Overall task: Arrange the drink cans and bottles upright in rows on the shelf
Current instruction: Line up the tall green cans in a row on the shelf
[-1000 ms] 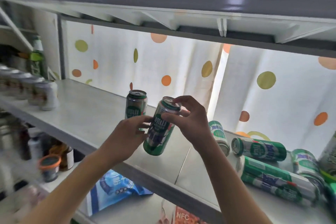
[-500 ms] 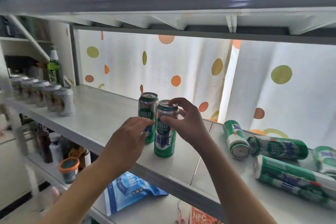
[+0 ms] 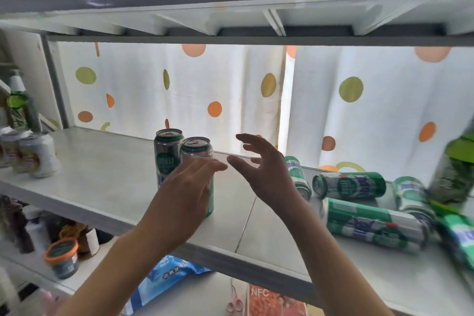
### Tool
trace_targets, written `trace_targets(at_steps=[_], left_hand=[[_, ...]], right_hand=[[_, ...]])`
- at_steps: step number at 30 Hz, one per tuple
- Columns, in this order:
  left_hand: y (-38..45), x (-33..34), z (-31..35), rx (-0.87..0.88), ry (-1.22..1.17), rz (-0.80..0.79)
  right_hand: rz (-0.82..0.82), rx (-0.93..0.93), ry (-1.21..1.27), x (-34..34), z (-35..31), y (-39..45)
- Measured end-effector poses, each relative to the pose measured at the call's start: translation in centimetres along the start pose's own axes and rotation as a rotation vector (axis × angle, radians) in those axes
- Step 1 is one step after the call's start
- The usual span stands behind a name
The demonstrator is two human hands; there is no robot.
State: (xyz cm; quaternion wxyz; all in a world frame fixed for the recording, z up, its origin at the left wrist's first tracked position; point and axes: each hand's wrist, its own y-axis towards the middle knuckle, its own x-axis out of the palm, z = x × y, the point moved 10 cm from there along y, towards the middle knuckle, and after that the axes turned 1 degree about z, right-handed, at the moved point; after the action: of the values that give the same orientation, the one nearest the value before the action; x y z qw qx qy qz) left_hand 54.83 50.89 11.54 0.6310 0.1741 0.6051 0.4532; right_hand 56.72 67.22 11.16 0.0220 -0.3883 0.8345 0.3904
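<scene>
Now both hands, left hand (image 3: 191, 187) and right hand (image 3: 261, 169), spread loose beside two upright cylindrical metal cans (image 3: 197, 154) on the smooth shelf (image 3: 102, 174).

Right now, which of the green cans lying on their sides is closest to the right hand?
The fallen can just behind the right hand, its end facing the camera; the other fallen cans lie farther right.

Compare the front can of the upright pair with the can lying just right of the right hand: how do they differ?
The front upright can stands on its base mid-shelf; the lying can rests on its side further right. The upright can touches another standing can behind it; the lying one sits among other toppled cans. The left hand partly covers the upright can. Both carry green-and-white labels.
</scene>
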Motion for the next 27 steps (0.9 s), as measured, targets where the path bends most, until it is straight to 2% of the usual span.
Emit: trace_targets(at_steps=[7,11,21,23,27], left_hand=[[2.4,7.7,4.3,0.082,-0.112,-0.111],[4.0,12.9,5.6,0.172,-0.113,-0.242],[6.2,22.3,7.0,0.426,0.27,-0.666],[6.2,23.4,7.0,0.465,0.336,-0.696],[6.6,24.2,7.2,0.52,0.42,-0.646]], right_hand=[[0.16,0.009,-0.199,-8.9,1.8,-2.0],[0.208,0.041,-0.283,-12.7,2.9,-3.5],[0.37,0.04,-0.467,-17.1,3.7,-7.4],[0.372,0.02,-0.506,-16.9,3.5,-7.7],[0.345,-0.003,-0.528,-16.2,3.3,-7.7]])
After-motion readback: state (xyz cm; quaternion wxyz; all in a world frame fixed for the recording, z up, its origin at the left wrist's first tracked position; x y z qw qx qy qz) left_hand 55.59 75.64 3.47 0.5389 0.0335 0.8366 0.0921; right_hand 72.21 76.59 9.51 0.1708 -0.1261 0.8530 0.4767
